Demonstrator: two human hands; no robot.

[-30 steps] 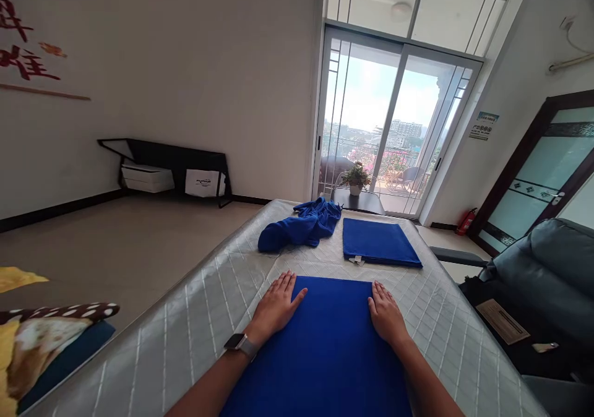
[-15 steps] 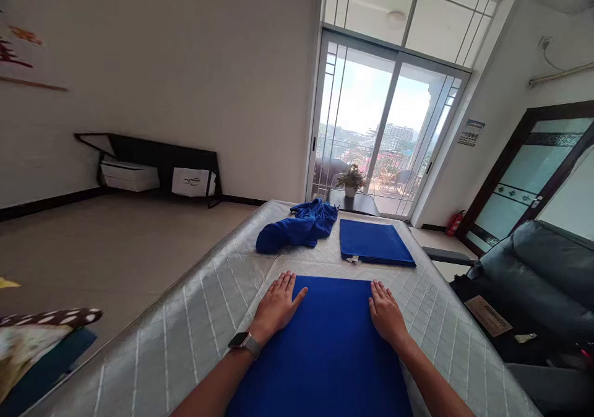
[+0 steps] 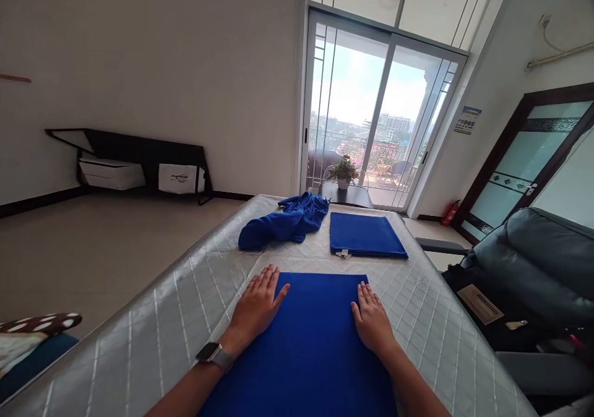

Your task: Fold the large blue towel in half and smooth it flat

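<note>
A smooth blue cloth (image 3: 310, 349) lies flat on the table's quilted silvery cover (image 3: 176, 318). My left hand (image 3: 257, 299) rests flat on its left edge near the far corner, fingers stretched out, a watch on the wrist. On the far right corner lies my right hand (image 3: 371, 318), palm down, fingers extended. Neither hand grips anything. Beyond them, a neatly folded blue stack (image 3: 367, 234) with a white tag sits to the right, and a crumpled blue cloth (image 3: 288, 220) is heaped to the left.
A potted plant (image 3: 344, 171) stands on a small dark table (image 3: 357, 197) past the far edge. To the right is a dark leather sofa (image 3: 547, 268) with a cardboard piece (image 3: 480, 304). Patterned fabric (image 3: 32, 343) shows at the lower left.
The whole view has shifted, so most things appear slightly further left and higher. Both hands remain flat on the cloth's sides, with little movement relative to it.
</note>
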